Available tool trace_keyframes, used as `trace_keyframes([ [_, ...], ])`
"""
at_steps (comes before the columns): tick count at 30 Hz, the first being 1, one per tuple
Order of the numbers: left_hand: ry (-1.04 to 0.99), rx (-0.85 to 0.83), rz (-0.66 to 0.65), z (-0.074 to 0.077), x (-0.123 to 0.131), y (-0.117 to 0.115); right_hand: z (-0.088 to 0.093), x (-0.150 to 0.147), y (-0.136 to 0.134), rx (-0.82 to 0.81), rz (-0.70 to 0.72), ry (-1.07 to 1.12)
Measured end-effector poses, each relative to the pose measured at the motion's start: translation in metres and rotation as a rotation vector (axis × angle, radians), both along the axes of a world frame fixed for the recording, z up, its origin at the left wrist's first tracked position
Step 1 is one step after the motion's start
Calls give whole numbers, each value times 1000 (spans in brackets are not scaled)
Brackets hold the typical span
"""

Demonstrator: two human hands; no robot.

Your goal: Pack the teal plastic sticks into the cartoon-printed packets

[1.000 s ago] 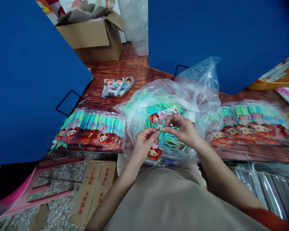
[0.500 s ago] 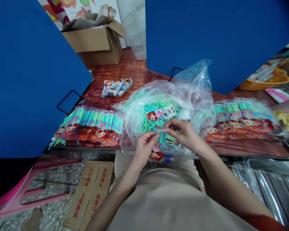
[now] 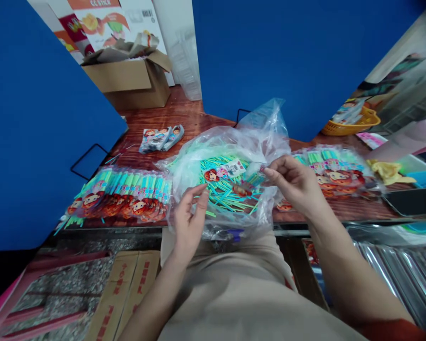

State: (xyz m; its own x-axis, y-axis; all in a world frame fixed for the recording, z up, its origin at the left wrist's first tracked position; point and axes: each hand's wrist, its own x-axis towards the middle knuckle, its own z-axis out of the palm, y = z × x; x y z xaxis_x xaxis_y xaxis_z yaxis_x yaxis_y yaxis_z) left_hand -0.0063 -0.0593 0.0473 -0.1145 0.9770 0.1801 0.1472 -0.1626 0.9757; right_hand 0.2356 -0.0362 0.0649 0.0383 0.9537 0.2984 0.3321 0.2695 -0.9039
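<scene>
My right hand (image 3: 294,182) pinches the top end of a small clear packet (image 3: 244,188) of blue-green sticks with a red-haired cartoon print. The packet tilts down to the left over a large clear plastic bag (image 3: 182,175). Inside that opened bag lies a heap of loose thin green and blue sticks (image 3: 222,199). On the heap rests a printed label or wrapper (image 3: 213,175) with the same cartoon figure. Close to the bag's left side, my left hand (image 3: 190,215) is empty, its thumb and forefinger apart.
Filled packets lie in overlapping rows at the left (image 3: 128,194) and right (image 3: 335,173). Folded wrappers (image 3: 159,138) sit behind the bag. Blue panels (image 3: 259,61) flank a cardboard box (image 3: 120,78). A yellow basket (image 3: 351,128) and dark phone-like slab (image 3: 413,201) are at the right.
Both hands were together at the packet's top. The left has let go and moved left; the right has carried the packet up and to the right. The camera view has shifted.
</scene>
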Motion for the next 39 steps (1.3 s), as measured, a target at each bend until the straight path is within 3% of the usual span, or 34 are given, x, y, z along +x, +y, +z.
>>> trace_keyframes([
  [4, 48, -60, -174, 2, 21, -1, -2, -9, -3, -135, 139, 177],
  [9, -196, -431, -460, -19, 37, -2, -17, -15, -8, -233, 182, 365],
  [12, -302, -465, -424, -28, 35, -3, -26, -13, -11, -253, 234, 345],
  [21, -296, -472, -341, -40, 24, -9, -37, -15, -11, -285, 381, 67],
  [29, -265, -453, -256, -47, 20, -11, -50, -31, -8, -239, 314, 107],
  [39, -313, -485, -265, -55, 18, -13, -56, -34, -8, -217, 321, 49],
])
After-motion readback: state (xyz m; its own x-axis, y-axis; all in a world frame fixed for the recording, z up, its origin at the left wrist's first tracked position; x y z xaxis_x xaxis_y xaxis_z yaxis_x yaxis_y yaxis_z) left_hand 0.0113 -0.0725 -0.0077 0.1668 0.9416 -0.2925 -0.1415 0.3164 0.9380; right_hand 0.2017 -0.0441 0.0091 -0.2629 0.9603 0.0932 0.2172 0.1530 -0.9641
